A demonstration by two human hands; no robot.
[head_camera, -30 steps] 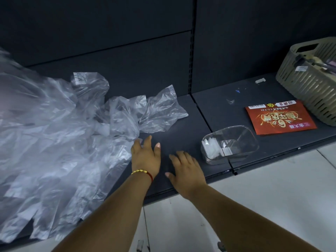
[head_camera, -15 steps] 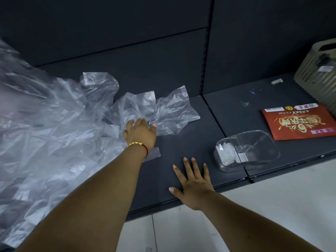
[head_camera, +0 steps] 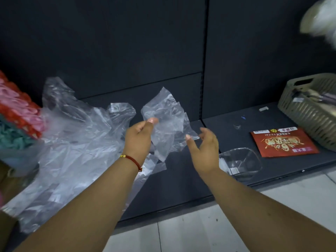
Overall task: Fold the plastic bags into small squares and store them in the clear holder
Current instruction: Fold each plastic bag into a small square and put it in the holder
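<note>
My left hand [head_camera: 140,135] pinches one crumpled clear plastic bag [head_camera: 167,122] and holds it up above the dark shelf [head_camera: 181,179]. My right hand [head_camera: 204,146] is raised beside the bag's lower right corner, fingers loosely spread, thumb tip near the plastic; whether it touches the bag I cannot tell. A big heap of clear plastic bags [head_camera: 72,142] lies on the shelf to the left. The clear holder [head_camera: 241,160] stands near the shelf's front edge, right of my right hand, with a few folded white pieces inside.
A red leaflet [head_camera: 283,142] lies right of the holder. A beige slatted basket [head_camera: 312,110] stands at the far right. Red, pink and teal items [head_camera: 16,117] are stacked at the far left. The shelf's dark back panel rises behind; pale floor lies below the front edge.
My left hand has taken one bag from the heap and lifted it off the shelf. My right hand has left the shelf surface and risen beside the bag. The view has shifted.
</note>
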